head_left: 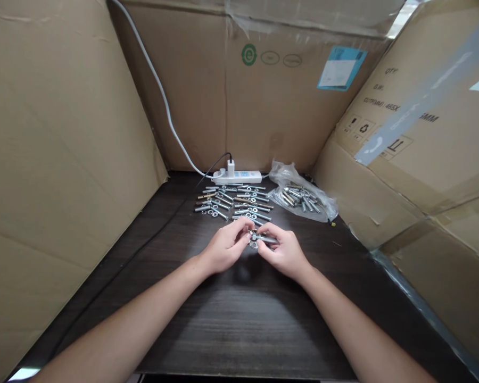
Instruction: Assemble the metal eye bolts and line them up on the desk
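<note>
Over the dark wood-grain surface [239, 324], a metal bolt [268, 240] lay between the two hands, on the near side of the spread-out fasteners. Through the head camera I saw the right hand [284, 249] closed on it, thumb and fingers around the shank, which I took for the steadying grip. The left hand [224, 246] had its fingertips drawn nearly together at the nut [254, 236], probably to reach the small parts there; I couldn't tell whether they gripped it or merely touched. A washer [254, 245] showed just below the nut, its support hidden from me.

The bolt's long axis ran roughly crosswise, nut end toward the left hand, the other toward the right palm, where I lost its tip.

Beyond lay two clusters of bolts [255, 205] with washers and nuts among them, presumably spread for easy picking. To their right, a clear plastic bag [323, 214] held more hardware. Behind stood a white power strip [255, 177], and cardboard boxes [191, 96] enclosed the far side and both flanks.
</note>
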